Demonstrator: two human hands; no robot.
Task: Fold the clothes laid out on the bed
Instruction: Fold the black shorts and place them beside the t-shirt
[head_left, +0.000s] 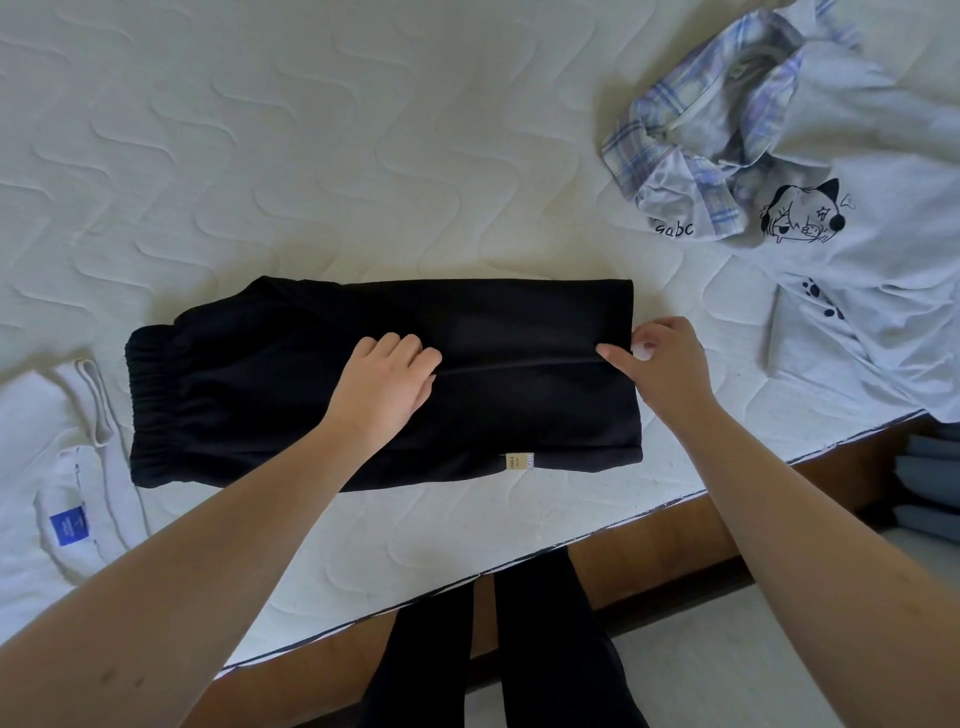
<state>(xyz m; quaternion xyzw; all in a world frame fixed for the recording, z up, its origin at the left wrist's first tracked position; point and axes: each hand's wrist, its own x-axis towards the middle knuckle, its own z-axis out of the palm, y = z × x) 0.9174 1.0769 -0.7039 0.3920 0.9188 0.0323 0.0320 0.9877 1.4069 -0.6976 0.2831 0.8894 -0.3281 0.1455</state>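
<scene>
Item 1. Black trousers (363, 384): mid-bed, near its front edge, folded over lengthwise into a long flat block. Gathered elastic waistband at the left end, a squared fold at the right end, and a small tan label on the near edge. Cloth matte, soft and fairly thick; a ridge runs along the middle where the layers meet. Judged part-folded: at least one crosswise fold appears to remain.

Item 2. Left hand (387, 387): palm down on the middle of the trousers, fingers lightly bent and pressing flat. Its grip encloses nothing.

Item 3. Right hand (662, 364): at the right end of the trousers, forefinger laid on top along the ridge and thumb tucked at the edge. Grip judged a pinch on that end, though the thumb's contact is partly hidden.

Item 4. White garment (67, 467): left edge of the bed, just beside the waistband, flat and compact with a blue label and a ribbed strap. Judged already folded.

Item 5. Grey shirt (872, 291): right side, well apart from the trousers, rumpled and spread, with a cartoon cat print, paw marks and a plaid collar. Not yet folded.

Item 6. Bed (311, 156): quilted cream mattress with wavy stitching on a brown wooden frame.

Overall: roughly one garment done, one in hand, one waiting.
</scene>
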